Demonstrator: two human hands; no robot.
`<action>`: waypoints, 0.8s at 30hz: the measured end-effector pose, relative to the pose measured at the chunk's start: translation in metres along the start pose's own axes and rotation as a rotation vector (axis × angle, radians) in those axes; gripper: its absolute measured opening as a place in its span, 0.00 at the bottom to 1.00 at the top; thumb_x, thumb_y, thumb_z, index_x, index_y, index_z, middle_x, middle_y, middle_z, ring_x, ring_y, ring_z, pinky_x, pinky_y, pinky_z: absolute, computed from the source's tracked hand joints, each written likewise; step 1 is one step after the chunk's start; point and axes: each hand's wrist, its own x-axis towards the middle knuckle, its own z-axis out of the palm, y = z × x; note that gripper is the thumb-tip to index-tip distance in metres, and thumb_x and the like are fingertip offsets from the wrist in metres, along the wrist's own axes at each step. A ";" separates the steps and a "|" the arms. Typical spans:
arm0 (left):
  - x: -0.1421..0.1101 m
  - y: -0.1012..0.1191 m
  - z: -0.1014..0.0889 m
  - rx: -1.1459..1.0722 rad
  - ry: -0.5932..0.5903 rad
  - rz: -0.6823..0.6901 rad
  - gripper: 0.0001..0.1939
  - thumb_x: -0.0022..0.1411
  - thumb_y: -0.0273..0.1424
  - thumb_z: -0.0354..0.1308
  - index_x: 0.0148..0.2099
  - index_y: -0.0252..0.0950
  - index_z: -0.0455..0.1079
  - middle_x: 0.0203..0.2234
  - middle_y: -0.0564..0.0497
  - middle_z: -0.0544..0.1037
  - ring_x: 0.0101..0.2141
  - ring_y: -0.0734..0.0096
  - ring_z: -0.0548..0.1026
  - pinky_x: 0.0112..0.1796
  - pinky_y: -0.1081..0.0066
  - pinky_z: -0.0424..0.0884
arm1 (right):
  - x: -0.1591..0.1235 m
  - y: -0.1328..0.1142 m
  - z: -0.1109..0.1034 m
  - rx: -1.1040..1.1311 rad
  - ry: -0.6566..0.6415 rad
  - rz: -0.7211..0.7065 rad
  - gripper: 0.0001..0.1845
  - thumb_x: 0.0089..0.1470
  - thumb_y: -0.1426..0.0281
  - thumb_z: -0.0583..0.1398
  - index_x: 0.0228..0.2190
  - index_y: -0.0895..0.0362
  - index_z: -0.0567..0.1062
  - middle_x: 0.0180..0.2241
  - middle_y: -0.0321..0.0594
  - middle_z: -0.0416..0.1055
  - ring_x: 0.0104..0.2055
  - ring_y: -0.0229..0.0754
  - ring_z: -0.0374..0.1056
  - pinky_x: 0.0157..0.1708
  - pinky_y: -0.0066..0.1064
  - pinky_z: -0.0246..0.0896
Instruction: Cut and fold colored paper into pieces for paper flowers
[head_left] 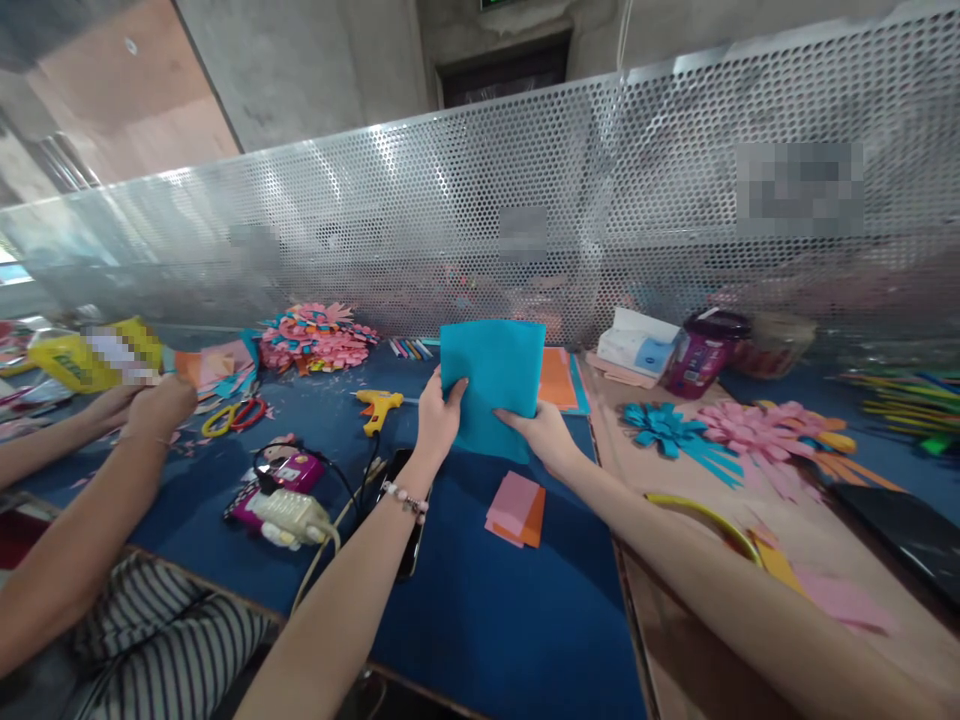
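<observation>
A sheet of blue paper (pixel 495 375) is held up above the dark blue table (pixel 517 620). My left hand (pixel 441 408) grips its left edge, thumb in front and fingers behind. On the lower right edge, my right hand (pixel 546 432) pinches the same sheet, also with the thumb in front. Below the sheet lie small pink paper pieces (pixel 513 500) partly covering orange ones (pixel 534 525). Behind my right hand are larger orange sheets (pixel 556 372) with blue showing beside them. Under my left forearm lies a dark phone (pixel 409 560).
Left of my hands are a yellow glue gun (pixel 379 408), a power strip (pixel 289 510) with cords, and scissors (pixel 234 415). A co-worker's hands (pixel 157 405) are farther left. Paper flowers (pixel 720 430), a purple cup (pixel 705 352) and yellow tape (pixel 705 515) lie right. A perforated metal panel (pixel 360 230) stands behind.
</observation>
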 end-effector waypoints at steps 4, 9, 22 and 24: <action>0.000 0.002 0.000 0.016 0.005 0.009 0.23 0.60 0.42 0.50 0.54 0.36 0.63 0.50 0.42 0.70 0.50 0.59 0.68 0.49 0.62 0.64 | -0.001 -0.004 0.001 0.113 -0.019 0.070 0.27 0.39 0.60 0.67 0.42 0.60 0.74 0.42 0.46 0.74 0.41 0.50 0.72 0.39 0.41 0.70; 0.002 0.005 -0.002 0.056 0.011 0.048 0.19 0.61 0.41 0.50 0.50 0.36 0.65 0.47 0.43 0.72 0.47 0.60 0.70 0.48 0.62 0.64 | 0.000 -0.014 -0.002 0.185 -0.090 0.136 0.27 0.39 0.62 0.67 0.43 0.59 0.74 0.44 0.46 0.73 0.42 0.50 0.71 0.42 0.41 0.70; 0.002 0.012 -0.004 0.189 -0.042 0.092 0.20 0.61 0.41 0.49 0.48 0.33 0.65 0.43 0.40 0.73 0.45 0.55 0.71 0.45 0.60 0.66 | 0.005 -0.034 -0.016 0.147 -0.073 0.062 0.25 0.37 0.66 0.68 0.41 0.59 0.75 0.43 0.46 0.74 0.42 0.50 0.71 0.41 0.41 0.70; 0.002 0.011 -0.003 0.201 -0.031 0.087 0.19 0.60 0.42 0.50 0.48 0.34 0.66 0.42 0.40 0.74 0.45 0.55 0.71 0.45 0.60 0.66 | 0.006 -0.034 -0.016 0.120 -0.053 0.076 0.24 0.37 0.66 0.68 0.39 0.60 0.75 0.41 0.46 0.74 0.42 0.51 0.71 0.39 0.41 0.71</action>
